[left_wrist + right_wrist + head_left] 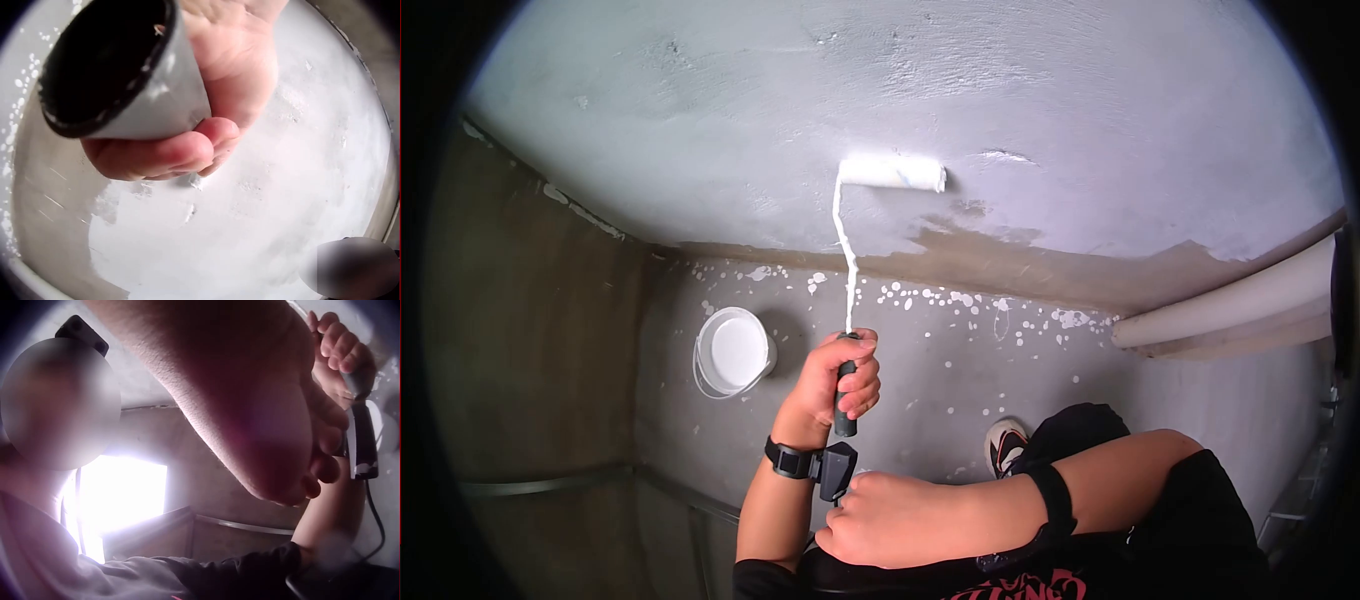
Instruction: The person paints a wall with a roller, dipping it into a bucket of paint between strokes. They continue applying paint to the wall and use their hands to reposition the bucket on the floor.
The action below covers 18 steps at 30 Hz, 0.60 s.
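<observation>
A paint roller point(892, 173) with a white sleeve and a paint-coated frame lies against the wall in the head view. My left hand point(840, 378) grips its dark grey handle point(846, 422), thumb along the top and fingers wrapped round. In the left wrist view the hollow handle end point(169, 100) points at the camera, with curled fingertips below it. My right hand point(885, 520) is in front of the torso, close below the black device point(837, 470) on the left wrist. Its fingers point(325, 469) are loosely curled in the right wrist view, with nothing visible in them.
A bucket point(771, 358) of white paint stands on the floor, left of the left hand. The wall point(1100, 100) is mostly white, with a bare brownish strip point(1000, 265) at its base. White drips spot the floor point(940, 400). A pale pipe point(1230, 295) slants at the right.
</observation>
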{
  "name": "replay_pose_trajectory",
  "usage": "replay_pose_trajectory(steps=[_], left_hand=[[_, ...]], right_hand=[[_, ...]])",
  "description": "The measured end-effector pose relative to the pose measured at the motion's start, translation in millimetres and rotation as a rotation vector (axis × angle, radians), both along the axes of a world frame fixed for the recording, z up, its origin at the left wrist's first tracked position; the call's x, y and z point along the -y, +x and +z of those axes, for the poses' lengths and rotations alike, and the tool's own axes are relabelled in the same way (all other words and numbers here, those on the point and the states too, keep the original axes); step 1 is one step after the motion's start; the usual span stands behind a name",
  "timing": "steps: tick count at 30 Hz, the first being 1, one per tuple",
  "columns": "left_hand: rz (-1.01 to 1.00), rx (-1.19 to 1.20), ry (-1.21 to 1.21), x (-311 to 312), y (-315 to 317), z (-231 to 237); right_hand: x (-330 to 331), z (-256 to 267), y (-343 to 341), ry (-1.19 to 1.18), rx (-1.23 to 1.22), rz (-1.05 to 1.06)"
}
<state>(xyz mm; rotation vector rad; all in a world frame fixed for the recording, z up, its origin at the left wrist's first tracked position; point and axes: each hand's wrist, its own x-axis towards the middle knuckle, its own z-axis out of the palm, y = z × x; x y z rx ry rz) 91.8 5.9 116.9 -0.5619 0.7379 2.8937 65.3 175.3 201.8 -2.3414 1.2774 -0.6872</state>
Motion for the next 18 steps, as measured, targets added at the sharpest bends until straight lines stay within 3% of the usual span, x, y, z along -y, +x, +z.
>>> replay_pose_trajectory(steps=[7,18], left_hand=[[-0.016,0.075,0.064,-5,8,-44],[-0.085,0.194,-0.027,-28,3,-23]], right_hand=[[5,-2,10,-0.018,-0.038,0.017],[4,-4,4,0.089,-0.100,-0.097]])
